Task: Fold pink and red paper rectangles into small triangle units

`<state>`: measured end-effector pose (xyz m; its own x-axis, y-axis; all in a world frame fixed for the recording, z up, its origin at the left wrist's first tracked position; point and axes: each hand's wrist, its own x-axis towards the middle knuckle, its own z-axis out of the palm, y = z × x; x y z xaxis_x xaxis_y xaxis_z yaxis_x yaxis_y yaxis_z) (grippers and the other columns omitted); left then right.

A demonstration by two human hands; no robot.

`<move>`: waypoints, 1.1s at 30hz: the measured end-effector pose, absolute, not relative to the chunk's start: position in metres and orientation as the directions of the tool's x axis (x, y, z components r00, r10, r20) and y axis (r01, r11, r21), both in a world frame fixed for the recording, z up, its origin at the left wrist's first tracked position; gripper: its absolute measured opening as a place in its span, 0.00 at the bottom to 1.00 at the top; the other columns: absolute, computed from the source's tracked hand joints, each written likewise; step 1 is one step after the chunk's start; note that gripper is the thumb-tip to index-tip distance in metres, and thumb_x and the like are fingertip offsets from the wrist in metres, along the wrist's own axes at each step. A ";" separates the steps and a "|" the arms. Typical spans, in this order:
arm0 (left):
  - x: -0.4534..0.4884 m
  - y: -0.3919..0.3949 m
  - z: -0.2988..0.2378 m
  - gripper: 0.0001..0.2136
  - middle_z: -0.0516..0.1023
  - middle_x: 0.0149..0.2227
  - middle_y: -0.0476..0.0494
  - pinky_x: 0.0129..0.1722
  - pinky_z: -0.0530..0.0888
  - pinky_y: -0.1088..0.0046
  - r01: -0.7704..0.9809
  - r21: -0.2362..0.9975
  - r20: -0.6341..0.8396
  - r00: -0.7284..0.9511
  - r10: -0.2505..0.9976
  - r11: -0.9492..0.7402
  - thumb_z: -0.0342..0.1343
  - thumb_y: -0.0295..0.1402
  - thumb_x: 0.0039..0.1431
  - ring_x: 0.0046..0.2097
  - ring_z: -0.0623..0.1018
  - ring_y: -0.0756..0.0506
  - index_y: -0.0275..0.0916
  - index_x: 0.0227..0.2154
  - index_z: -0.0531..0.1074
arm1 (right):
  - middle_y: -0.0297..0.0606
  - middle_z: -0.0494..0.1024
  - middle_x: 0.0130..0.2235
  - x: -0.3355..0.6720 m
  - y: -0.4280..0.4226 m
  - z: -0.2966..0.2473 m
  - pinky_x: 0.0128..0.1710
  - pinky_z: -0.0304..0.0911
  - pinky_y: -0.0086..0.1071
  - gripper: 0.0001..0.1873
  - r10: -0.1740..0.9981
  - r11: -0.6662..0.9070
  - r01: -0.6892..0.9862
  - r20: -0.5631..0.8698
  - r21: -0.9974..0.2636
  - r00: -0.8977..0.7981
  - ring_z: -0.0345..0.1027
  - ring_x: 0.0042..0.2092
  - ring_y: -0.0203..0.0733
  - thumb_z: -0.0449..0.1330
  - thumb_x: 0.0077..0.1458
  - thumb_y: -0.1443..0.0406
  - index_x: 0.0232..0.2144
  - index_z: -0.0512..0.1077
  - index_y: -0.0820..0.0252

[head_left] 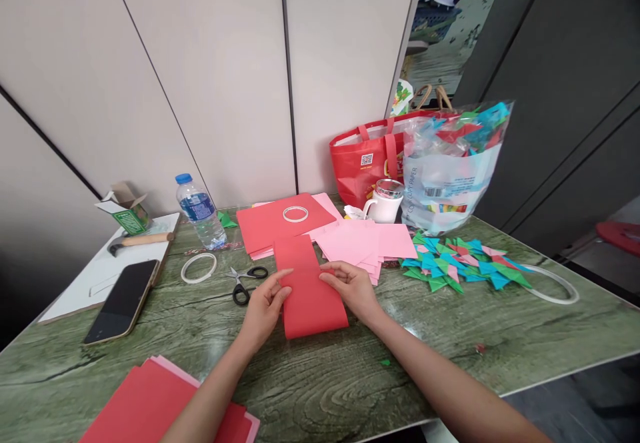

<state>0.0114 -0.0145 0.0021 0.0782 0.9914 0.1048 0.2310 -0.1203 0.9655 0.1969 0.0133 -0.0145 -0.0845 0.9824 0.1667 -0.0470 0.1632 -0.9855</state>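
A red paper sheet (313,303), folded over with a rounded bend toward me, is held between my two hands above the table. My left hand (267,303) pinches its left edge, thumb and fingers together. On the opposite edge, my right hand (353,288) grips the sheet the same way. Black-handled scissors (243,282) lie just left of my left hand. Beyond the sheet is a stack of red paper (265,223) with a tape roll (295,214) on it. Pink paper pieces (355,243) are spread beyond my right hand.
Folded colored paper pieces (460,266) and a large white ring (563,290) lie at right. Behind stand a white mug (385,203), a red bag (350,170) and a plastic bag (440,183). At left are a water bottle (200,213), phone (123,300), hammer (140,241) and another tape roll (199,268).
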 end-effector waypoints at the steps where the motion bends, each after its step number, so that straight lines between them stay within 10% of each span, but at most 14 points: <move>1: 0.011 -0.014 0.002 0.18 0.62 0.19 0.55 0.21 0.60 0.80 0.224 0.967 0.103 0.084 0.991 -0.119 0.51 0.38 0.52 0.21 0.62 0.53 0.35 0.44 0.67 | 0.37 0.76 0.29 0.197 0.014 -0.015 0.30 0.65 0.32 0.16 0.980 0.171 -0.049 0.175 -0.984 -0.095 0.69 0.31 0.40 0.62 0.42 0.56 0.32 0.73 0.61; 33: 0.010 -0.016 0.006 0.19 0.73 0.25 0.48 0.27 0.70 0.72 0.065 0.998 0.012 0.110 0.994 -0.020 0.54 0.41 0.49 0.28 0.74 0.47 0.35 0.42 0.67 | 0.36 0.76 0.26 0.200 0.016 -0.019 0.21 0.56 0.26 0.17 0.975 0.128 0.034 0.120 -0.991 -0.189 0.62 0.23 0.33 0.63 0.41 0.57 0.33 0.76 0.61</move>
<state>0.0097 -0.0159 0.0063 0.1097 0.9939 0.0123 0.0649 -0.0196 0.9977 0.1999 0.0158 -0.0188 -0.1889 0.9747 0.1198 0.0339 0.1284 -0.9911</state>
